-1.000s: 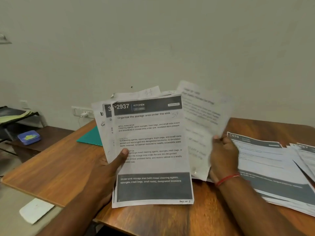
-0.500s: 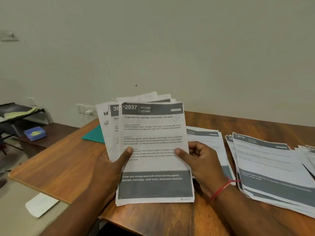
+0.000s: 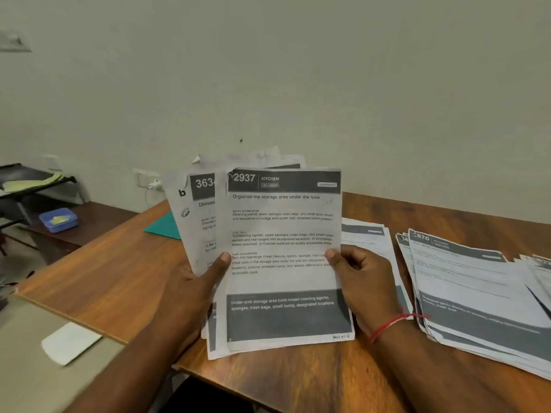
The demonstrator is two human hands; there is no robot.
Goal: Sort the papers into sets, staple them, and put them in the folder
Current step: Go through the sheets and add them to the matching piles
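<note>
I hold a fanned stack of printed papers [image 3: 283, 228] upright over the wooden table [image 3: 98, 275]; the front sheet is headed "2937 KITCHEN". My left hand [image 3: 196, 281] grips the stack's left edge, thumb on the front sheet. My right hand [image 3: 360, 278] pinches the front sheet's right edge, thumb on the paper. One sheet [image 3: 366, 236] lies flat behind my right hand. A pile of sorted papers [image 3: 477, 281] headed "670" lies to the right. A teal folder [image 3: 164, 228] shows partly behind the held stack. No stapler is in view.
The wall stands close behind the table. At left a lower side table carries a blue box [image 3: 58, 219] and a black tray [image 3: 32, 180]. A white pad [image 3: 70, 342] lies on a grey surface at lower left. More papers [image 3: 539, 263] reach the right edge.
My right hand laid down the sheet it held a second ago, flat on the table, then came back and took hold of the front sheet's right edge.
</note>
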